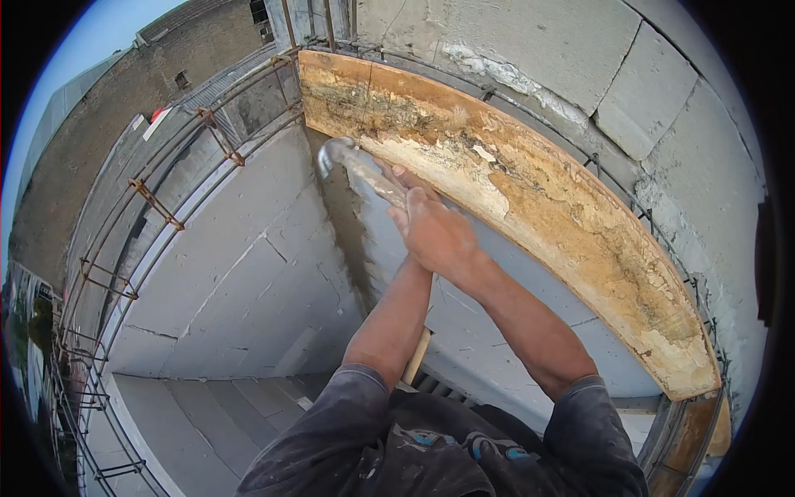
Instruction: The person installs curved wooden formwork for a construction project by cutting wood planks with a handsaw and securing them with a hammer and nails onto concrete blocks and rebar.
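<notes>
A worn wooden board (pixel 530 190), stained and flaking, runs in a curve from the upper middle to the lower right. My right hand (pixel 439 232) is closed around the pale handle of a hammer (pixel 373 176). The curved metal head of the hammer is close to the board's lower edge near its left end. Behind the right hand, my left hand (pixel 401 219) shows only in part. Its fingers reach up beside the handle towards the board, and what they hold, if anything, is hidden. My forearms cross near the wrists.
Rusty rebar cages (pixel 153 203) line the top of the block wall at the left. Grey block walls (pixel 240 257) meet in a corner below the hands. A block wall (pixel 580 50) rises behind the board. A brick building (pixel 124 116) stands beyond.
</notes>
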`<state>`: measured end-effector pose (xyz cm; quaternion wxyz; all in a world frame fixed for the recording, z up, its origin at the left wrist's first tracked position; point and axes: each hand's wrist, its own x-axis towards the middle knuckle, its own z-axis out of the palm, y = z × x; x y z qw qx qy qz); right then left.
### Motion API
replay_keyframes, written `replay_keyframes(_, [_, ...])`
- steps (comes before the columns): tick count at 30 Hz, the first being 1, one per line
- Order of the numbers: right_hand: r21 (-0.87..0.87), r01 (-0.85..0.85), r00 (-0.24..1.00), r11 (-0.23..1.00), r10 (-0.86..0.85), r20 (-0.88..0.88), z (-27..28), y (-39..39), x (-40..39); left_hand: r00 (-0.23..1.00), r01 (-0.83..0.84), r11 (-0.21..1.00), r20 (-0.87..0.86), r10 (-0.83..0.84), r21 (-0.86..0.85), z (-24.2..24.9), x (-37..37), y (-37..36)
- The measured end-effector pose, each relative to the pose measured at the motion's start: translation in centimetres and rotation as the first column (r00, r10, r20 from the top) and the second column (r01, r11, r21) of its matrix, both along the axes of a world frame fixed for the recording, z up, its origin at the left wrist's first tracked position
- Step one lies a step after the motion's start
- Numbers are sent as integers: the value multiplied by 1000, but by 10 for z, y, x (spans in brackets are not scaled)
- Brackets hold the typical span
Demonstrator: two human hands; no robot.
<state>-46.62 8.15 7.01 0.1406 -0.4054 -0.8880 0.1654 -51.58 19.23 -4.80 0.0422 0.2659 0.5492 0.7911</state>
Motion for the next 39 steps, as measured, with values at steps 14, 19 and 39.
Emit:
replay_keyframes(14, [-171,99,986,980,-120,-114,-21,-12,1,942,261,891,-103,-319,-372,13,-19,-59])
replay_keyframes(19, [327,-109,940,939,204,-274,-26,-24,-1,941,294,896,-64,-332,-333,-3,-10,-53])
replay_keyframes(39, [47,127,991,991,-124,-52,-23,2,-10,960,274,950,109,-260,-151,-19,0,-28])
